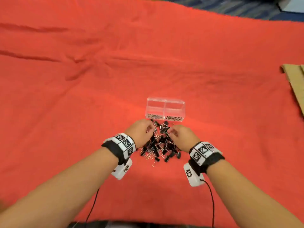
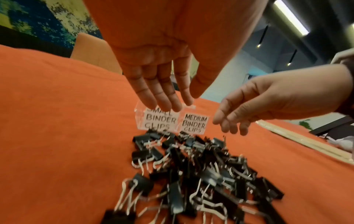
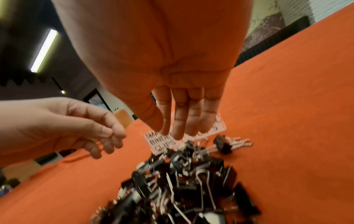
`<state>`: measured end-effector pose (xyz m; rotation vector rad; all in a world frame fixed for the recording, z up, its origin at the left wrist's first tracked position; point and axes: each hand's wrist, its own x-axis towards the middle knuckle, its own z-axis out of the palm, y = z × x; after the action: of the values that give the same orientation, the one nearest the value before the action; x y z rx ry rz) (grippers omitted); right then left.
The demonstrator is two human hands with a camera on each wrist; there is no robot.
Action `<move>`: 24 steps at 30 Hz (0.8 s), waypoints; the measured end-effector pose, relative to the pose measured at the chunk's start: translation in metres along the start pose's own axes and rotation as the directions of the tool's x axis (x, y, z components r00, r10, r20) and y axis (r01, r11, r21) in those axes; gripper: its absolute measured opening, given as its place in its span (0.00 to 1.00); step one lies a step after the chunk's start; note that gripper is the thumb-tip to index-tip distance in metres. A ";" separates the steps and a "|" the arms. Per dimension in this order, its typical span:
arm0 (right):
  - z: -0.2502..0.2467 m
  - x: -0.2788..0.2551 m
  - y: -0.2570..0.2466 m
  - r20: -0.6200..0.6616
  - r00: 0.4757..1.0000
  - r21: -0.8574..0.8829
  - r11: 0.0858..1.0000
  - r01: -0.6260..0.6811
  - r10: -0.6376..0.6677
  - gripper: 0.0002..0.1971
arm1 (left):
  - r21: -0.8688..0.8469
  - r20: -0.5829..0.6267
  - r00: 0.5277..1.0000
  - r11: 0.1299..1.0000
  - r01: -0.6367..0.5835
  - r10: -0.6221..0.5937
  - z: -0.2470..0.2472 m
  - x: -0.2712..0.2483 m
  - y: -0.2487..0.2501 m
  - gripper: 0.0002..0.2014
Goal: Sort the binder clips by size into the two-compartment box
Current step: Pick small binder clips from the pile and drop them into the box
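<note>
A clear two-compartment box (image 1: 165, 111) stands on the red cloth, its left half labelled small binder clips (image 2: 160, 121) and its right half medium binder clips (image 2: 194, 125). I see nothing inside either compartment. A pile of black binder clips (image 1: 158, 143) with silver handles lies just in front of the box. My left hand (image 1: 152, 129) hovers over the pile's left side, fingers straight (image 2: 168, 104), holding nothing. My right hand (image 1: 171, 130) hovers over the right side with relaxed fingers (image 3: 178, 133), also holding nothing. The clips (image 2: 201, 174) (image 3: 191, 181) lie jumbled, both sizes mixed.
The red cloth (image 1: 98, 79) covers the whole work surface, with wrinkles at the far left. A piece of cardboard (image 1: 294, 83) lies at the right edge. Cables run from both wrist cameras back toward my body.
</note>
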<state>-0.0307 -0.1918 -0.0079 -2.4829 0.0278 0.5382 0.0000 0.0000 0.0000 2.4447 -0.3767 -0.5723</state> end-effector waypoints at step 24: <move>0.020 0.042 0.008 -0.093 0.996 -0.196 0.980 -0.030 0.012 0.22 | 0.258 0.011 0.995 0.961 -0.101 0.102 0.047 0.032 -0.003 0.20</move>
<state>-0.0012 -0.1828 -0.0433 -2.7026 0.0385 0.4546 0.0053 -0.0324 -0.0462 2.6545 -0.6056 -0.5021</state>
